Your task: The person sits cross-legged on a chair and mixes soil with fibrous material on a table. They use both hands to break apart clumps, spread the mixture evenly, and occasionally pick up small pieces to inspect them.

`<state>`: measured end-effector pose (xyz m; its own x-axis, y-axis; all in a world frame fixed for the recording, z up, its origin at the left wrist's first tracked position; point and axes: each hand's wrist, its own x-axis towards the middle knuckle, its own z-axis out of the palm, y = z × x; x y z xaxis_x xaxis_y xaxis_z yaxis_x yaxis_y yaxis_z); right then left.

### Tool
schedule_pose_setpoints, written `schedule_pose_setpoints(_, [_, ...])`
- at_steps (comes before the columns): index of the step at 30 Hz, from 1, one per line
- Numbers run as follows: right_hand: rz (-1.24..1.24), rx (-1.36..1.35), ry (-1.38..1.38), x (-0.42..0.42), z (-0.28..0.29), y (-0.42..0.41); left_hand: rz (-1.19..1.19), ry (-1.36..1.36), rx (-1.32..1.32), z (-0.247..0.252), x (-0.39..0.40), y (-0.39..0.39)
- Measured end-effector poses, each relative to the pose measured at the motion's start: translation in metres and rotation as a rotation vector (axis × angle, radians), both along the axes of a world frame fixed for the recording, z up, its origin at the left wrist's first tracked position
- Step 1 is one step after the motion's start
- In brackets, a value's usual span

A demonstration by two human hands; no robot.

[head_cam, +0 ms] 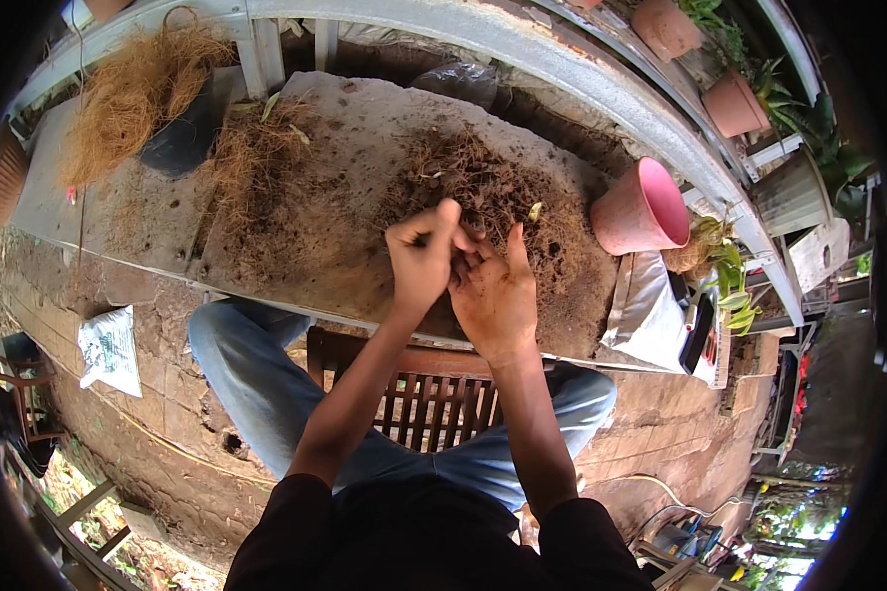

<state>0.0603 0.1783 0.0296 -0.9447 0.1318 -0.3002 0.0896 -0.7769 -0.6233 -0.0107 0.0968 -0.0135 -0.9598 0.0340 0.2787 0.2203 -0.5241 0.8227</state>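
Note:
My left hand [423, 251] is raised over the table, its fingers curled and slightly blurred; whether anything small is inside does not show. Beside it, with fingertips meeting, my right hand [497, 295] has its soiled palm up, thumb apart and fingers bent. Behind both hands lies a heap of dark soil and roots [488, 177] on the worktable [318, 273]. A pink plastic pot [639, 207] lies tilted to the right of the heap. Further left, loose brown fibre [255, 148] is spread beside a black pot [185, 140] topped with a bundle of coconut fibre [140, 96].
A white plastic bag [643, 310], a dark-edged object and a small leafy plant [735, 295] lie at the table's right end. A metal rail [488, 33] runs behind the table, with potted plants beyond. A wooden slatted chair [436, 399] stands between the knees; another bag [111, 351] lies on the ground.

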Motion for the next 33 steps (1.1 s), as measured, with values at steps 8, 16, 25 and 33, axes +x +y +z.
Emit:
schedule_pose_setpoints(8, [-0.231,0.961,0.224,-0.005,0.022,0.011,-0.368,-0.32,0.33,-0.008,-0.021,-0.028])
schedule_pose_setpoints(16, [-0.261,1.815,0.723,-0.024,0.009,-0.005,-0.759,-0.224,0.824,0.009,0.023,0.007])
schedule_pose_setpoints(25, [-0.423,1.087,0.264,-0.036,0.047,0.037,-0.525,-0.312,0.012,0.028,0.026,0.011])
schedule_pose_setpoints(33, [-0.349,0.909,0.108,-0.028,0.034,0.1,-0.282,0.032,-0.402,0.026,0.0,-0.02])
